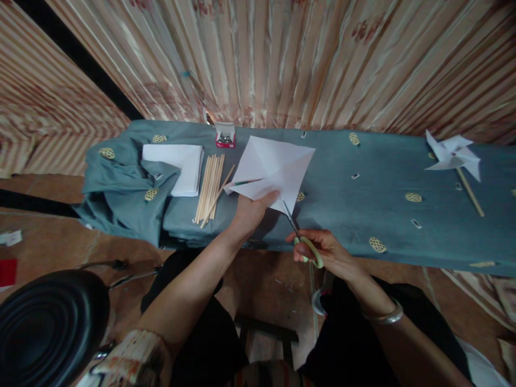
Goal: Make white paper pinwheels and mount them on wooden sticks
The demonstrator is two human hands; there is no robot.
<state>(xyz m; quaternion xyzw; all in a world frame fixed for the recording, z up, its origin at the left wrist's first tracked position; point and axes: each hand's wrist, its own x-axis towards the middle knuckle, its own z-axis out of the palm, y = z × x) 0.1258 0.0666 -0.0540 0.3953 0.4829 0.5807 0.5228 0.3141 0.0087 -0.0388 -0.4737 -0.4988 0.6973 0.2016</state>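
Observation:
My left hand [252,210] grips a square sheet of white paper [278,161] along its near left side, thumb on top. Diagonal creases run across the sheet, and its left corner is slit into two flaps. In my right hand [318,247] is a pair of scissors [308,250] with pale green handles. Their blades meet the paper at its near right corner; how far apart the blades stand is hard to see. Left of the paper lies a bundle of thin wooden sticks [209,185], one of them slanting across the others.
A stack of white paper [187,166] lies left of the sticks, partly under a cloth fold. Behind them stands a small red and white box [225,136] of shiny metal pieces. A white paper pinwheel [453,153] rests at far right. A black stool [52,328] stands lower left.

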